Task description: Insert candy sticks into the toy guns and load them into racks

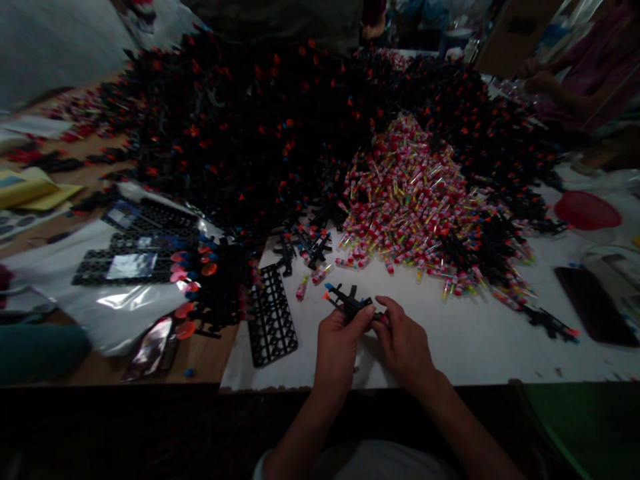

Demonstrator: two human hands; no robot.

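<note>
A black toy rifle [350, 301] is held just above the near part of the white surface [465, 350], its blue and orange front end pointing away to the left. The left hand [336, 343] is closed around its underside, with the thumb pressed along the body; the right hand [409, 347] is half curled, its thumb and fingertips pinched in at the rear end of the same rifle, where a bit of pink shows, though whether that is a separate piece cannot be told. Just left of the hands lies a black perforated plastic tray [273, 317], tilted slightly, and beyond it a few loose toy rifles [307, 247] rest beside a single candy-like tube [301, 288]. Farther back spreads a large heap of pink and yellow capped tubes [410, 193], bordered on its left, rear and right by a dark mass of black toy guns [240, 127] dotted with orange. To the left, more black perforated trays [127, 257] lie on clear plastic sheeting [55, 267], near a cluster of orange and blue suction-cup tips [193, 287] and a shiny foil packet [153, 347]. On the right are a dark smartphone [597, 307] and a red plastic dish [587, 210]; behind them sits a person in a purplish top [585, 80]
</note>
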